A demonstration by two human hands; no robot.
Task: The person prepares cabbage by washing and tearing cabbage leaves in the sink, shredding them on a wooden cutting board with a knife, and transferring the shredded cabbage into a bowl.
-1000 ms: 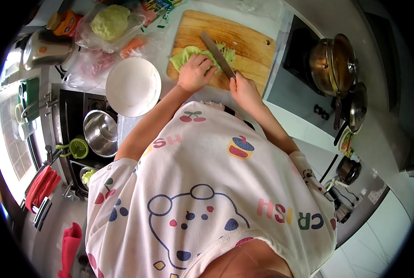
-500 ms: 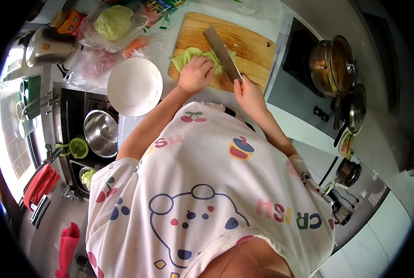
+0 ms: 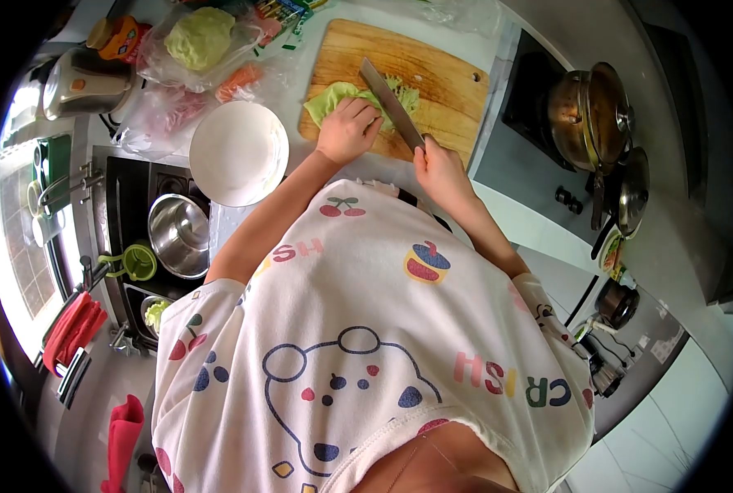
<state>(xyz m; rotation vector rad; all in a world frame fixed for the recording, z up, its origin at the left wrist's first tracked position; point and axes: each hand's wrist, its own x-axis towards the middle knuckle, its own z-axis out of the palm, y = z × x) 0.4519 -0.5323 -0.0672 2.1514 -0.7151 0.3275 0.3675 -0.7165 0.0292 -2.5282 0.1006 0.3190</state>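
Note:
On the wooden cutting board (image 3: pixel 440 66) lie light green cabbage leaves (image 3: pixel 327 100), with cut shreds (image 3: pixel 406 97) to their right. My left hand (image 3: pixel 350 130) presses down on the leaves, its fingers curled close together near the blade. A broad knife (image 3: pixel 391 100) is gripped by its handle in my right hand (image 3: pixel 442 171). The blade slants up and left across the cabbage, between the held leaves and the shreds. My right fingers wrap the handle and hide most of it.
Left of the board stands a white bowl (image 3: pixel 239 154), near plastic bags (image 3: pixel 165 123) and a cabbage head (image 3: pixel 199 39). A metal basin (image 3: pixel 179 236) sits in the sink at the left. To the right, a lidded pot (image 3: pixel 576 119) stands on the stove.
The knife has shifted slightly up and left, exposing more cabbage shreds to the right of its blade. My left hand stays on the leaves.

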